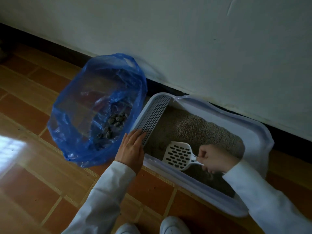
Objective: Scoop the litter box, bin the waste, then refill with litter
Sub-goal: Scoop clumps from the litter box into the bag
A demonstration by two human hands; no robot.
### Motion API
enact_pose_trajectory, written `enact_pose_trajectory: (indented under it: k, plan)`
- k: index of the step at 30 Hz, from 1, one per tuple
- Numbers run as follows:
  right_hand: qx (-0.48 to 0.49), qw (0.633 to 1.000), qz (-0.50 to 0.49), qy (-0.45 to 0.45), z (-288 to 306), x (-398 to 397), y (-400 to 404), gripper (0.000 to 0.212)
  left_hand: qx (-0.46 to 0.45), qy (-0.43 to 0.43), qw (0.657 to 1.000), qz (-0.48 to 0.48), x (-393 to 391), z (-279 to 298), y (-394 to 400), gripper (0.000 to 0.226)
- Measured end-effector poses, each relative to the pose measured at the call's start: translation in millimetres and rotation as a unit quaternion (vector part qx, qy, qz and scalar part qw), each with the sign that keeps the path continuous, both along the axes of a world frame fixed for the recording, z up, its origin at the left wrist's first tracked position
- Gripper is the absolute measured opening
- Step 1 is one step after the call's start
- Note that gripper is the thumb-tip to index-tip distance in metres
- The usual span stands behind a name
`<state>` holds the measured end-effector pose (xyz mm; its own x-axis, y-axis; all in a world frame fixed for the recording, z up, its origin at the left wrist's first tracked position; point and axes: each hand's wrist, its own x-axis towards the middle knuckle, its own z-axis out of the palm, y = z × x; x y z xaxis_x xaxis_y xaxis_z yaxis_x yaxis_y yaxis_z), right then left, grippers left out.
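The person wears a pale, white-looking long-sleeved top, its loose, lightly creased sleeves (104, 196) ending in plain cuffs at the wrists, just behind the bare left hand (130, 149) and right hand (215, 157). No rings, watch or gloves show on the fingers. Two white shoe toes (173, 225) peek in at the bottom edge.

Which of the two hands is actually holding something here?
The right hand: its fingers curl round the handle of the white slotted scoop. The left hand only rests flat, fingers straight, on the litter box's grated edge.
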<state>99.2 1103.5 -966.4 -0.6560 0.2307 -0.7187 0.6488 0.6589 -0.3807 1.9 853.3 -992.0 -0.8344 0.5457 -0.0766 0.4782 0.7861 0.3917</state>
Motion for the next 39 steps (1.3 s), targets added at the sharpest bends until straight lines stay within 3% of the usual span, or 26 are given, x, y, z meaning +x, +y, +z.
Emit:
enact_pose_trajectory:
  k: [5, 9, 19, 26, 39]
  plan:
    - [-0.041, 0.999, -0.015, 0.018, -14, -20, -35, 0.013, 0.008, -0.003, 1.000, 0.004, 1, -1, -7, 0.048]
    - [-0.017, 0.999, 0.006, 0.032, -18, -41, -48, 0.011, 0.011, -0.010, 1.000, 0.005, 2, -3, -9, 0.047]
    - [-0.189, 0.974, -0.123, 0.010, -28, -48, -44, 0.005, 0.014, -0.008, 1.000, 0.005, 3, -2, -11, 0.046]
    - [-0.103, 0.978, -0.167, 0.074, -6, -16, 4, 0.010, 0.028, 0.007, 0.999, 0.019, 3, 1, -10, 0.049]
    - [-0.123, 0.955, -0.233, 0.139, 48, -3, 12, 0.011, 0.039, 0.018, 0.999, -0.002, 2, 10, -3, 0.046]
